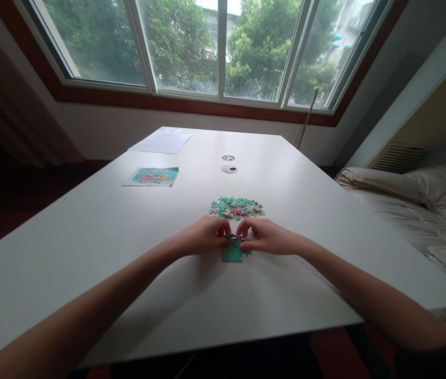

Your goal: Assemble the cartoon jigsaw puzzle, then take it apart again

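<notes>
A small joined section of green jigsaw puzzle [232,251] lies on the white table in front of me. My left hand [207,234] curls its fingers at the section's upper left edge, thumb against it. From the other side, my right hand [264,237] pinches at the upper right edge, its thumb over the green pieces. Both sets of fingertips meet around the top of the section, where a few pinkish bits show. Just beyond my hands sits a heap of loose jigsaw pieces [236,207], mostly green with some pink and cream.
A colourful picture sheet [152,177] lies on the table [100,221] to the left, with a white paper [161,142] behind it. Two small round discs [229,169] rest farther back. Beyond the table's right edge stands a pale sofa [408,205]; a window is ahead.
</notes>
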Action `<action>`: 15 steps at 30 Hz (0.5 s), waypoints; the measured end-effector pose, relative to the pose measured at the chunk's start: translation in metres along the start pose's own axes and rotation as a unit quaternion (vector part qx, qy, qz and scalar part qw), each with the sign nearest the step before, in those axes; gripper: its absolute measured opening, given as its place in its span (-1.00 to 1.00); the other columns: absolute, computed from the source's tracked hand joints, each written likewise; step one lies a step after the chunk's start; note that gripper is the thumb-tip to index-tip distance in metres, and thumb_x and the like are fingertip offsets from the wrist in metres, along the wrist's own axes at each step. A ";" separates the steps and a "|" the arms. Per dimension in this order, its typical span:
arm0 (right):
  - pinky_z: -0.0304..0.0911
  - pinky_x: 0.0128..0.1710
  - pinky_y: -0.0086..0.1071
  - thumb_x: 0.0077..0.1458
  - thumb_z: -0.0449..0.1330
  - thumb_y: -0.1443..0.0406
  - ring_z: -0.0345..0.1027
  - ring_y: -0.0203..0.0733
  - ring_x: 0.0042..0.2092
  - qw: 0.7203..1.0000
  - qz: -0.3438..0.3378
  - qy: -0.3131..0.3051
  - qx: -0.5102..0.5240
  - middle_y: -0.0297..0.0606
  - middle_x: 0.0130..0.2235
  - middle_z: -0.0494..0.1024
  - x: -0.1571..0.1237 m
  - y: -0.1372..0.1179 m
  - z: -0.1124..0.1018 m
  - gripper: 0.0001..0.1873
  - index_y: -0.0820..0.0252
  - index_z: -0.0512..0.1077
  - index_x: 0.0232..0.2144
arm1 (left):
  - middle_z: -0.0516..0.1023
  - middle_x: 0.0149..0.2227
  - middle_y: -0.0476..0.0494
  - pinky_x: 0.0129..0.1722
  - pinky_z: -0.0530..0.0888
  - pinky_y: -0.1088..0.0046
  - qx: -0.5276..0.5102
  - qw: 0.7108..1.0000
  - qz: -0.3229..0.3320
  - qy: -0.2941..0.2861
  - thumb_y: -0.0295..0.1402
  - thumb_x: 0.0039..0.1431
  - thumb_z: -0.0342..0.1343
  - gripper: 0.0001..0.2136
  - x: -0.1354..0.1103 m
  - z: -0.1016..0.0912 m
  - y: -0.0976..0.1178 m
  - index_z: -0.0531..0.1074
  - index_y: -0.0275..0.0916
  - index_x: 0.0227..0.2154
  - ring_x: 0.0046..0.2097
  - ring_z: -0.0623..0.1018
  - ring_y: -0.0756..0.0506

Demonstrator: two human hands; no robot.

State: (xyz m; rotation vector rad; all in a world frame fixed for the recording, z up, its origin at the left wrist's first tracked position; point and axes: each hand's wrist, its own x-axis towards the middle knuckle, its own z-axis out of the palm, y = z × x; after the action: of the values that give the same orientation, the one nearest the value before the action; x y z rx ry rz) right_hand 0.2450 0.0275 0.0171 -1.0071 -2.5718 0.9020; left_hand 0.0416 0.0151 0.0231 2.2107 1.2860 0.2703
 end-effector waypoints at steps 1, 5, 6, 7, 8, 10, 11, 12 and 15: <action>0.12 -0.42 -0.47 -0.02 0.19 0.31 0.22 -0.35 -0.43 1.000 0.007 0.008 0.005 -0.32 -0.38 0.46 0.001 0.000 0.001 -0.84 0.24 0.40 -0.32 | 0.41 -0.54 0.00 -0.46 0.22 0.53 -0.003 1.000 0.003 0.006 -0.41 -0.08 0.06 -0.91 0.001 0.001 0.000 0.44 -0.25 -0.48 -0.47 0.37 -0.02; 0.11 -0.44 -0.48 0.05 0.11 0.31 0.21 -0.37 -0.46 0.998 0.022 0.042 0.033 -0.31 -0.41 0.47 0.004 0.001 0.001 -0.88 0.26 0.42 -0.38 | 0.43 -0.52 0.00 -0.44 0.24 0.52 -0.027 0.999 0.009 0.026 -0.39 -0.08 0.07 -0.89 0.003 0.003 -0.003 0.47 -0.25 -0.47 -0.45 0.38 -0.02; 0.10 -0.45 -0.48 0.05 0.11 0.30 0.20 -0.37 -0.46 0.998 0.024 0.049 0.039 -0.31 -0.41 0.47 0.005 0.002 0.000 -0.86 0.26 0.42 -0.38 | 0.43 -0.52 0.00 -0.43 0.25 0.52 -0.036 0.999 0.009 0.029 -0.38 -0.09 0.08 -0.89 0.003 0.003 -0.004 0.47 -0.26 -0.47 -0.44 0.39 -0.03; 0.09 -0.46 -0.48 0.05 0.11 0.29 0.20 -0.37 -0.46 0.997 0.025 0.056 0.041 -0.31 -0.42 0.47 0.006 0.004 -0.001 -0.85 0.27 0.43 -0.38 | 0.44 -0.52 -0.01 -0.43 0.26 0.52 -0.047 0.998 0.008 0.031 -0.38 -0.09 0.09 -0.88 0.004 0.003 -0.004 0.47 -0.27 -0.47 -0.44 0.39 -0.03; 0.08 -0.47 -0.48 0.05 0.11 0.28 0.19 -0.37 -0.46 0.997 0.026 0.064 0.041 -0.32 -0.43 0.46 0.007 0.007 -0.001 -0.84 0.27 0.44 -0.38 | 0.44 -0.52 -0.01 -0.43 0.27 0.52 -0.059 0.998 0.007 0.032 -0.38 -0.10 0.09 -0.88 0.004 0.003 -0.005 0.47 -0.28 -0.47 -0.44 0.39 -0.03; 0.08 -0.47 -0.48 0.04 0.13 0.26 0.18 -0.37 -0.47 0.995 0.031 0.092 0.033 -0.33 -0.45 0.46 0.008 0.012 -0.003 -0.83 0.27 0.45 -0.39 | 0.44 -0.53 -0.01 -0.44 0.28 0.52 -0.088 0.996 0.006 0.031 -0.37 -0.11 0.10 -0.87 0.005 0.002 -0.006 0.46 -0.29 -0.46 -0.45 0.39 -0.02; 0.09 -0.47 -0.47 0.04 0.13 0.26 0.18 -0.36 -0.47 0.993 0.038 0.110 0.026 -0.32 -0.46 0.46 0.009 0.015 -0.004 -0.83 0.26 0.46 -0.40 | 0.43 -0.54 -0.01 -0.46 0.28 0.52 -0.104 0.994 0.006 0.030 -0.36 -0.11 0.11 -0.86 0.006 0.002 -0.006 0.45 -0.30 -0.45 -0.46 0.39 -0.01; 0.11 -0.45 -0.46 0.05 0.13 0.26 0.19 -0.35 -0.46 0.990 0.047 0.133 0.016 -0.32 -0.45 0.47 0.010 0.017 -0.005 -0.83 0.26 0.47 -0.39 | 0.42 -0.54 0.00 -0.47 0.28 0.53 -0.120 0.992 0.006 0.030 -0.35 -0.11 0.11 -0.85 0.007 0.003 -0.007 0.45 -0.31 -0.45 -0.47 0.38 -0.01; 0.18 -0.33 -0.39 0.08 0.11 0.28 0.28 -0.28 -0.36 0.977 0.046 0.207 -0.035 -0.21 -0.32 0.51 0.008 0.017 -0.006 -0.80 0.25 0.48 -0.28 | 0.40 -0.57 0.00 -0.51 0.29 0.53 -0.168 0.985 0.006 0.035 -0.30 -0.08 0.10 -0.81 0.009 0.004 -0.009 0.42 -0.33 -0.43 -0.49 0.39 0.00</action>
State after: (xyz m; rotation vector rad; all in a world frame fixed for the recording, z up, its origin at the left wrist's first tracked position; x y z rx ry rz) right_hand 0.2505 0.0456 0.0110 -1.1986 -2.2322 0.5507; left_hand 0.0416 0.0251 0.0132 1.9362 1.1662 0.5321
